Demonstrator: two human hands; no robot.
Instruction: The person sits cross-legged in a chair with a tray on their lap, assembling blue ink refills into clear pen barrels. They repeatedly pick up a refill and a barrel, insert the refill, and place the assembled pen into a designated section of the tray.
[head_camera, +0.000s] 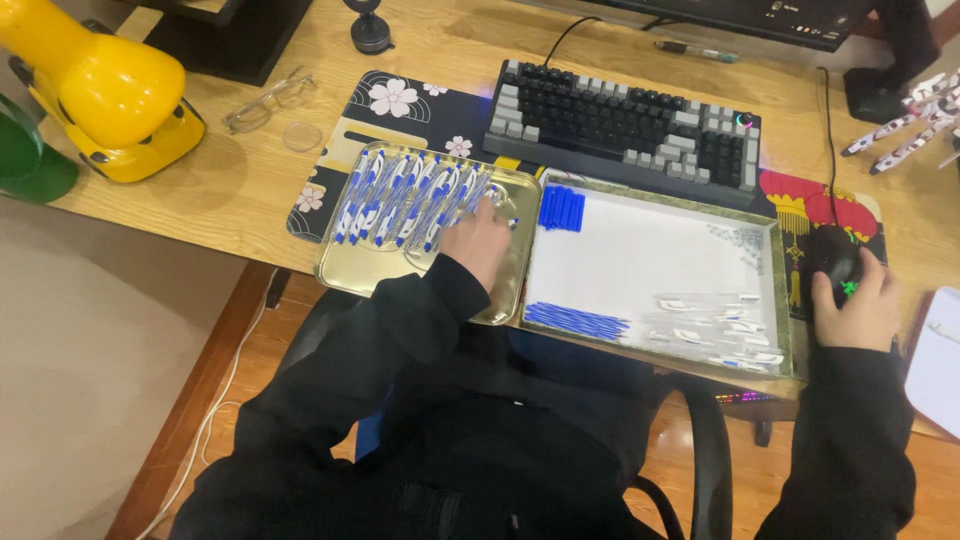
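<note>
Left hand down in the gold tray left of centre frame, fingers curled over the right end of a row of blue-and-white pens; touching them, though whether one is actually pinched cannot be told, since the fingertips are hidden under the knuckles. Pens lying side by side, slanted, filling the upper half of that tray. Judged light, stiff, smooth plastic, so likely to roll or slide against the metal; best taken round the middle of the barrel between thumb and two fingers, lifting one clear of its neighbours rather than dragging. Not fragile, but clips may snag on each other.

Left forearm in a black sleeve reaching up from lower centre, wrist bent slightly inward, palm down.

Right hand at right of frame, cupped over a black mouse, fingers folded round it, arm running straight up from the lower right corner.

Between the two, a second tray lined in white holding blue caps at its upper left, blue refills at lower left and clear barrels lower right. Keyboard above on the table.
</note>
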